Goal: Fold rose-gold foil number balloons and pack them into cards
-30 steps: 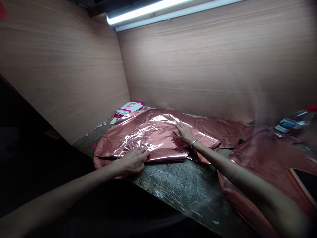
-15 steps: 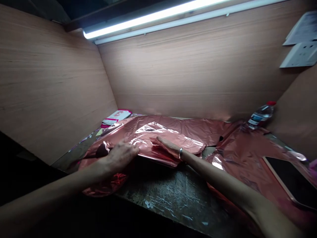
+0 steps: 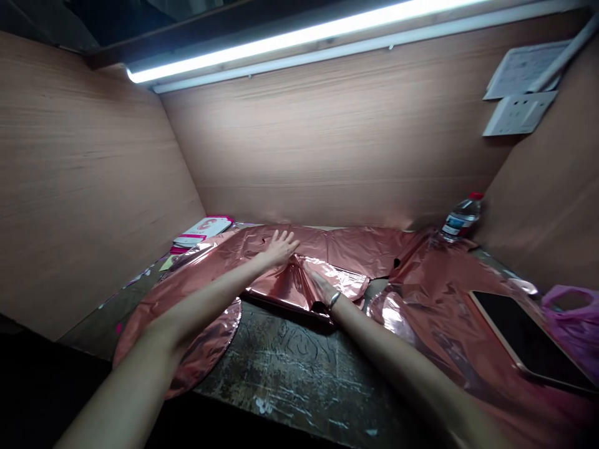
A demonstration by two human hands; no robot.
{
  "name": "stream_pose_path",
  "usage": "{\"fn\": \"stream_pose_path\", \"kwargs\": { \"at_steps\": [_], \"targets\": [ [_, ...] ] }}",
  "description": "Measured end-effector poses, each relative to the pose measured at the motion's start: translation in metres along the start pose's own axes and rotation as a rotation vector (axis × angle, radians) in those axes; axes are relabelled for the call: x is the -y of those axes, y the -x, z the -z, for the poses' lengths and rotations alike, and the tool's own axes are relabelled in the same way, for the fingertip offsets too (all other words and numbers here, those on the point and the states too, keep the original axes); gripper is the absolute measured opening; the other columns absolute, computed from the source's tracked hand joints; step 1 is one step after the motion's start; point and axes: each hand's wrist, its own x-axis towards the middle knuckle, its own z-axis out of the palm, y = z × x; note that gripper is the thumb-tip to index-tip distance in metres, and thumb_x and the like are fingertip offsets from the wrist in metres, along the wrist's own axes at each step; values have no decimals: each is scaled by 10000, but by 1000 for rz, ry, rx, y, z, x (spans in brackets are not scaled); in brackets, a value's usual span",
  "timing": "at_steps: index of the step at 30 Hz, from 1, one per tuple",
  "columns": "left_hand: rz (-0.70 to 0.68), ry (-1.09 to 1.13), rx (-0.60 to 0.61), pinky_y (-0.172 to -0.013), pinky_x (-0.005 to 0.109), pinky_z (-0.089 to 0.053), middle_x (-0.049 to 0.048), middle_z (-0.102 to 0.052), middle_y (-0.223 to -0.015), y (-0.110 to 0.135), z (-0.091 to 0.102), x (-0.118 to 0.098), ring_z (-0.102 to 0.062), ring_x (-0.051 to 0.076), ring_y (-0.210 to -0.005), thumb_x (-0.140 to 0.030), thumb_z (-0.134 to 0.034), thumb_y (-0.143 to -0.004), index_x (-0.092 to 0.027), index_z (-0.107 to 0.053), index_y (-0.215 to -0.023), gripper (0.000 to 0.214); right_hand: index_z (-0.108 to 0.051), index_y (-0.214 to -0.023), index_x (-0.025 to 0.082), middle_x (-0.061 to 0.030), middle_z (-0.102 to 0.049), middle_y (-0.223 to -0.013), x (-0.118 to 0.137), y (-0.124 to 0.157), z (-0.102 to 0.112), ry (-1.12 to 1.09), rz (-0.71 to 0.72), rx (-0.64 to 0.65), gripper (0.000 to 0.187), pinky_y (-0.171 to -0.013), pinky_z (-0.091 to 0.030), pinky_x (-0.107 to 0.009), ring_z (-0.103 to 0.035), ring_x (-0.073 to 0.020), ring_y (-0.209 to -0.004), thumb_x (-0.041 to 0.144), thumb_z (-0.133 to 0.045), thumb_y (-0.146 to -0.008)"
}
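A large rose-gold foil balloon (image 3: 201, 265), flat and shiny, lies across the worktable with a part folded over in the middle. My left hand (image 3: 281, 248) rests on its upper part, fingers spread. Beside it and a little nearer to me, my right hand (image 3: 322, 287), with a silver band at the wrist, lies along the folded foil. Its fingers look stretched out, though their tips are partly hidden by the raised crease between the hands. A rounded end of the balloon spreads over the table's front left, under my left forearm.
A phone (image 3: 526, 340) lies on the foil at right, beside a pink plastic bag (image 3: 573, 321). A water bottle (image 3: 461, 218) stands tilted near the back right corner. Printed cards (image 3: 203, 231) are stacked at back left. Wooden panels (image 3: 299, 149) enclose the worktable (image 3: 290, 368).
My left hand has moved from the front edge of the fold up and right onto the foil, its fingers now spread. The foil has bunched into a crease between my hands. The view has shifted right.
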Motion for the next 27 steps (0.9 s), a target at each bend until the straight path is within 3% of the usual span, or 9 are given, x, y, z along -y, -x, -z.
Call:
{"fn": "stream_pose_path", "kwargs": {
  "at_steps": [2,5,8,13,18,23,27],
  "targets": [
    [85,19,-61,-1143,539,-256,213,-372,-1528,19,-19,-4,-351,337,-1417,-141,-546,-854,-122,-465,-1390,543,-652,-1088,193,-108,-733,-926,-3,1,-2,-36,-25,8,654,-818,-546,-312,-695,-204,-907,598,-147,-992],
    [191,122,-243,-1165,482,-258,194,-410,-1512,58,-36,-9,-356,293,-1424,-213,-434,-942,-102,-449,-1395,467,-669,-1041,216,-114,-735,-925,-5,4,-3,-179,-94,54,841,-840,-545,-330,-696,-219,-918,657,40,-938],
    [231,253,-412,-1162,467,-279,170,-478,-1469,99,-45,-18,-387,284,-1407,-312,-417,-969,-122,-510,-1332,420,-674,-1023,240,-93,-739,-894,-3,8,-2,-408,-223,149,817,-855,-545,-356,-696,-238,-925,693,-2,-916],
    [210,309,-313,-1149,523,-283,184,-442,-1492,133,-58,-33,-341,317,-1428,-402,-455,-957,-134,-490,-1367,491,-674,-995,223,-70,-730,-766,1,7,-3,-496,-318,202,550,-810,-565,-363,-707,-242,-847,570,-252,-940],
    [269,344,-229,-1142,540,-285,214,-390,-1517,132,-71,-34,-291,347,-1446,-451,-443,-958,-98,-444,-1409,572,-666,-989,179,-82,-722,-721,6,4,-2,-491,-362,210,563,-770,-571,-354,-710,-236,-780,569,-264,-934],
    [301,363,-152,-1139,555,-275,222,-380,-1519,131,-71,-34,-289,378,-1437,-484,-430,-958,-74,-438,-1413,613,-665,-1035,224,-76,-749,-905,10,9,9,-457,-368,281,519,-868,-543,-373,-708,-234,-937,597,-325,-916],
    [287,371,-142,-1148,561,-252,219,-392,-1512,131,-71,-35,-269,376,-1445,-506,-425,-955,-74,-432,-1416,632,-676,-979,211,-93,-746,-951,5,7,15,-292,-317,267,411,-926,-529,-418,-703,-253,-972,541,-452,-879]
  ]
}}
